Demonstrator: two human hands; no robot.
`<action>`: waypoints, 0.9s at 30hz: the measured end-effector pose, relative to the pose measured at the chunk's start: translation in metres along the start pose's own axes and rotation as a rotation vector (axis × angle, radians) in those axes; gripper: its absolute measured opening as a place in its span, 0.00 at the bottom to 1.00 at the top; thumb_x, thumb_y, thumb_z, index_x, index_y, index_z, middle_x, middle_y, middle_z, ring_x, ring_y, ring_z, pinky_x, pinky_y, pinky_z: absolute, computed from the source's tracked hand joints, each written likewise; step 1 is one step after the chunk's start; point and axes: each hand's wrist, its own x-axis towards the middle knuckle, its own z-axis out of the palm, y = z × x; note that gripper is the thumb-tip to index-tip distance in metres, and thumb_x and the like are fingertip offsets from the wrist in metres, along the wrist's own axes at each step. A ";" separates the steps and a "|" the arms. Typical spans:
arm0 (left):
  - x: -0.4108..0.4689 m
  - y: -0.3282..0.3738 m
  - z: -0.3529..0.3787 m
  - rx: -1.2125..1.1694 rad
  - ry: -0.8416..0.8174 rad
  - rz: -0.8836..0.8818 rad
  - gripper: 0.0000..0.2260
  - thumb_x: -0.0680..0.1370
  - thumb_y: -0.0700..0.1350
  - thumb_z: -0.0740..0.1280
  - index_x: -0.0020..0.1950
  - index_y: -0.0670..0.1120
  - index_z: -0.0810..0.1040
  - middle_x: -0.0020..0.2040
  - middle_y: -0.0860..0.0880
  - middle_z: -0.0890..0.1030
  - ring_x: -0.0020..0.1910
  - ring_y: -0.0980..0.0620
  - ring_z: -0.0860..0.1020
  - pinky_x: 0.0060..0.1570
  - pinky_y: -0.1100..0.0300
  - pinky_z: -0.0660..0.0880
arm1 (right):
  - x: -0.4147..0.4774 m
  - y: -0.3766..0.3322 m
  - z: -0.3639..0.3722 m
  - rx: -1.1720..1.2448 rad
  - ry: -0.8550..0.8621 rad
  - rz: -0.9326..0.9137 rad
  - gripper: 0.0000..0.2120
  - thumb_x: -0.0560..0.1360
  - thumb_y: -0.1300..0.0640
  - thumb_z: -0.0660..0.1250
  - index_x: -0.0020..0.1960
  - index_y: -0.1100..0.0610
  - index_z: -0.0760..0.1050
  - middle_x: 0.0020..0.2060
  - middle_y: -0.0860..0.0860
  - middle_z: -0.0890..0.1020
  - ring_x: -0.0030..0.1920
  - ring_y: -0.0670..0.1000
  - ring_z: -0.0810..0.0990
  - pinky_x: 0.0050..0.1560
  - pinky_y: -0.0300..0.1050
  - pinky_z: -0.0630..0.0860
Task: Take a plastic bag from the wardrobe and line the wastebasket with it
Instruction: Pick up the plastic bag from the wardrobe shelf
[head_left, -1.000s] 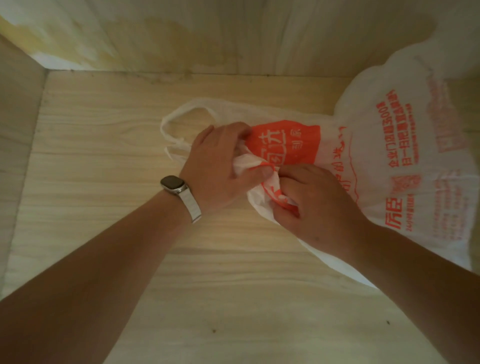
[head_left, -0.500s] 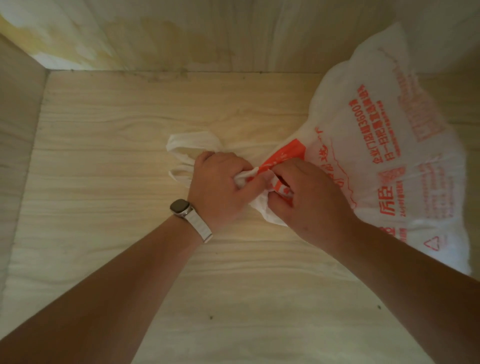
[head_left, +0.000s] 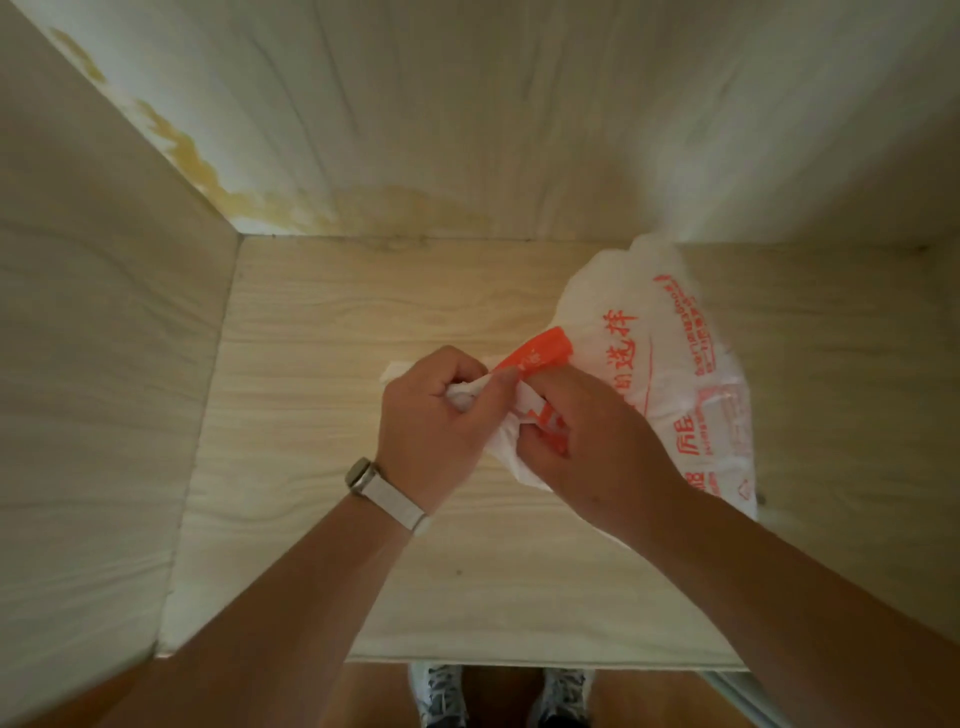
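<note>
wardrobe (head_left: 104, 364): left side panel, pale wood grain, fills the left edge.
stain (head_left: 244, 205): yellowish blotches on the back panel (head_left: 519, 130), running down its left part to the seam with the shelf.
shelf (head_left: 311, 415): pale wood board; both forearms reach in over its front edge.
watch (head_left: 362, 474): on the left wrist, light strap.
left hand (head_left: 436, 431): clenched round a bunched white end of the plastic bag (head_left: 665, 374), thumb on top.
shoes (head_left: 441, 693): grey pair below the shelf's front edge, on a brown floor (head_left: 498, 691).
right hand (head_left: 587, 441): touching the left one, fingers curled in, gripping the crumpled plastic just beside the left hand's hold.
plastic bag: white, orange print. Inside the wardrobe, over the right half of the shelf. Gathered end sits in both hands; the rest fans out right and back toward the back panel. Cannot tell whether the loose part lies on the board or hangs clear of it.
</note>
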 end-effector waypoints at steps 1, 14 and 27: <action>-0.002 0.013 -0.009 -0.012 0.011 -0.004 0.12 0.71 0.53 0.72 0.34 0.47 0.76 0.31 0.52 0.79 0.33 0.54 0.77 0.30 0.64 0.71 | -0.004 -0.013 -0.008 -0.007 0.005 -0.005 0.11 0.74 0.55 0.66 0.56 0.50 0.74 0.45 0.46 0.77 0.44 0.49 0.75 0.43 0.50 0.73; -0.037 0.179 -0.143 -0.091 0.008 0.191 0.06 0.71 0.45 0.74 0.36 0.49 0.79 0.33 0.57 0.80 0.33 0.60 0.78 0.33 0.72 0.70 | -0.061 -0.190 -0.115 -0.158 0.149 -0.131 0.16 0.72 0.51 0.64 0.58 0.54 0.76 0.50 0.48 0.79 0.51 0.50 0.76 0.52 0.48 0.73; -0.086 0.291 -0.250 -0.045 0.055 0.386 0.06 0.71 0.53 0.70 0.40 0.52 0.78 0.37 0.55 0.81 0.34 0.58 0.80 0.34 0.62 0.76 | -0.122 -0.306 -0.182 -0.325 0.269 -0.398 0.23 0.74 0.44 0.67 0.66 0.54 0.74 0.65 0.50 0.75 0.63 0.51 0.74 0.62 0.48 0.73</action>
